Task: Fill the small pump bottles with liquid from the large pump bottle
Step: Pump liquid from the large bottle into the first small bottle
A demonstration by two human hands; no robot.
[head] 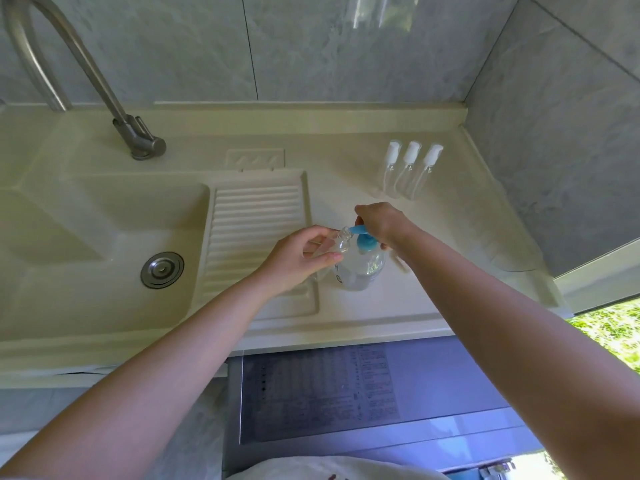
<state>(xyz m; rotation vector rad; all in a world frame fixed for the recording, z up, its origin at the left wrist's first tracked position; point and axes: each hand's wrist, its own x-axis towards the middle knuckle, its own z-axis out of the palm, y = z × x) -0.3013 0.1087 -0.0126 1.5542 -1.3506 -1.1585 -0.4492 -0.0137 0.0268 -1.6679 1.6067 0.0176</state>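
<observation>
From the head view, our left hand (301,259) grips an uncapped small clear bottle (341,241), its mouth at the blue spout of the large clear pump bottle (362,263); our right hand (379,221) is closed over that pump. Three white-capped small clear bottles (410,169) stand near the wall, ribbed draining board (256,233) and sink (104,230) left. The cream surface (433,265) lies bare rightward.

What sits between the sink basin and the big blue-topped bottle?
In the head view, the ribbed draining board lies between the sink basin and the large pump bottle.
</observation>
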